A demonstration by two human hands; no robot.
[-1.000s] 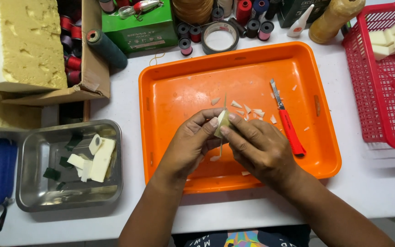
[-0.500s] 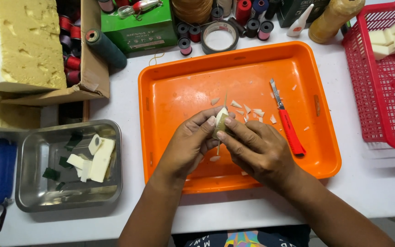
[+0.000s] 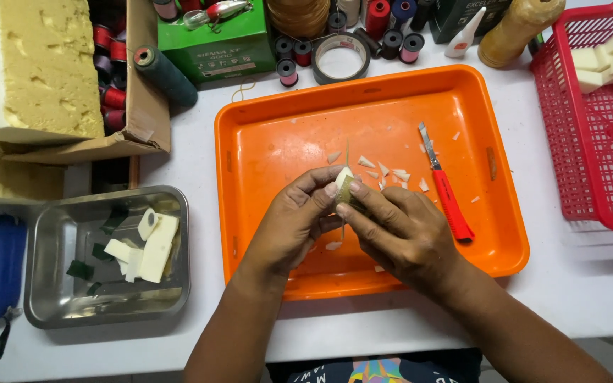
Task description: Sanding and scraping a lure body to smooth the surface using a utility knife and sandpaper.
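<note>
Tray: orange tray (image 3: 264,142) on the white table, the landmark here.
Left hand: left hand (image 3: 294,225) over the tray's middle, fingertips pinched shut on the near side of the foam piece.
Right hand: right hand (image 3: 404,232) beside it, thumb and forefinger clamped on the same piece.
Knife: red knife (image 3: 448,195) lies loose on the tray, right of the hands.
Foam piece: small pale foam piece (image 3: 345,181) sits between both sets of fingertips, above the tray floor.
Change: piece and hands sit much as a moment ago.
</note>
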